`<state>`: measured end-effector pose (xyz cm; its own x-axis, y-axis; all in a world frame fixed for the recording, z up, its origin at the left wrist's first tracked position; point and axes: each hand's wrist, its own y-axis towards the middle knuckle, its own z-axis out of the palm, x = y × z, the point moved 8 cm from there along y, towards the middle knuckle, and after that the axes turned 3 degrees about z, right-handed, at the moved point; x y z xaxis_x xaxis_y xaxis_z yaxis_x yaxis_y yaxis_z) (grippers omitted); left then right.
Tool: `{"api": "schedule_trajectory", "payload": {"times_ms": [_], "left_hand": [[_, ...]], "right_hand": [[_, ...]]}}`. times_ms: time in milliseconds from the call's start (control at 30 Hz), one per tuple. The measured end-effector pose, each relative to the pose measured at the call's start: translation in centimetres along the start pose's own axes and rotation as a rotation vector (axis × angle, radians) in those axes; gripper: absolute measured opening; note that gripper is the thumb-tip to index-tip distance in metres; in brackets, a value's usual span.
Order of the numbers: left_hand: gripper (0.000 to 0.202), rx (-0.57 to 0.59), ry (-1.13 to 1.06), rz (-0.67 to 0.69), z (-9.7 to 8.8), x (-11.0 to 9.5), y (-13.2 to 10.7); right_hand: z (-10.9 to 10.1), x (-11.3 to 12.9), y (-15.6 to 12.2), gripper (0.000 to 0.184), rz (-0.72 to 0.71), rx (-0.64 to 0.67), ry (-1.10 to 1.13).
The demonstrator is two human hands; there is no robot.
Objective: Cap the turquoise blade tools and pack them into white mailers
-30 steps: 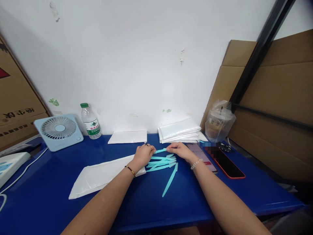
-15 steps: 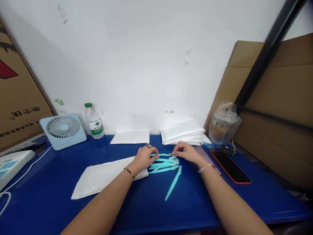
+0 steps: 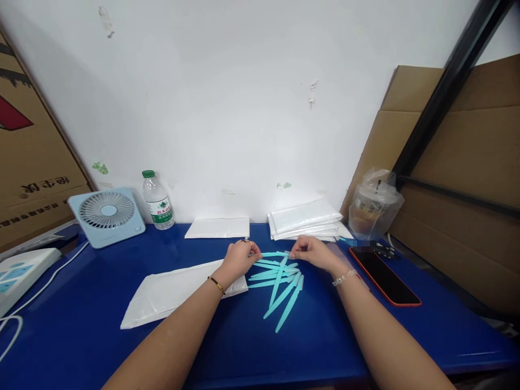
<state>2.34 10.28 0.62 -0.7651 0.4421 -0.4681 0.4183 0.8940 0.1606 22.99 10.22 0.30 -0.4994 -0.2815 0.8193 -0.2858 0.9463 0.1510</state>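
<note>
My left hand point(image 3: 241, 259) pinches the handle end of a turquoise eyebrow razor point(image 3: 270, 254). At the razor's other end, the fingertips of my right hand point(image 3: 312, 252) are closed round its pale tip. The razor lies roughly level between both hands, just above a loose pile of similar eyebrow razors point(image 3: 268, 274). Several of these fan out towards me, including a slanted razor point(image 3: 289, 307) at the near right. A white padded envelope point(image 3: 170, 292) lies flat under and left of my left wrist.
At the wall stand a stack of white envelopes point(image 3: 304, 219) and a single folded one point(image 3: 217, 228). A water bottle point(image 3: 158, 203) and a blue fan point(image 3: 109, 214) are at left. A phone point(image 3: 384, 275) and a bagged drink cup point(image 3: 374, 208) are at right.
More razors now lie slanted towards me, where one lay alone before. A razor is now stretched between my two hands. The view has shifted slightly.
</note>
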Motion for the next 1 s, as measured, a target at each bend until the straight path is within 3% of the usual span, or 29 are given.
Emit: {"api": "schedule_trajectory", "payload": {"times_ms": [67,167,300,433,533,633,733,833,1000], "left_hand": [[0.017,-0.008,0.026,-0.053,-0.1,0.8,0.0],[0.017,-0.016,0.063,-0.053,0.1,1.1,-0.2],[0.028,0.002,0.055,0.069,0.6,-0.2,-0.6],[0.021,0.067,0.048,0.11,1.2,-0.7,-0.7],[0.021,0.093,0.034,0.133,1.2,-0.9,-0.7],[0.033,0.03,0.009,0.148,0.2,-1.5,-1.0],[0.038,0.008,-0.028,0.196,-0.3,-2.6,-1.2],[0.027,0.009,0.014,0.256,-0.2,-3.4,-1.2],[0.027,-0.046,0.066,0.162,-0.3,-1.8,-0.8]], "right_hand": [[-0.9,-1.0,0.1,0.025,0.038,-0.062,-0.089],[-1.0,-1.4,0.1,0.024,0.067,-0.049,-0.241],[0.4,1.1,-0.3,0.022,-0.063,0.007,-0.37],[2.1,2.9,-0.6,0.016,-0.157,0.121,-0.462],[2.3,2.8,-0.6,0.008,-0.137,0.158,-0.415],[1.9,2.4,-0.5,0.009,-0.101,0.154,-0.278],[1.2,2.5,-0.3,0.013,-0.098,0.05,-0.23],[0.9,2.7,-0.2,0.015,-0.114,-0.021,-0.249],[-0.3,1.5,-0.1,0.018,-0.065,-0.053,-0.281]]}}
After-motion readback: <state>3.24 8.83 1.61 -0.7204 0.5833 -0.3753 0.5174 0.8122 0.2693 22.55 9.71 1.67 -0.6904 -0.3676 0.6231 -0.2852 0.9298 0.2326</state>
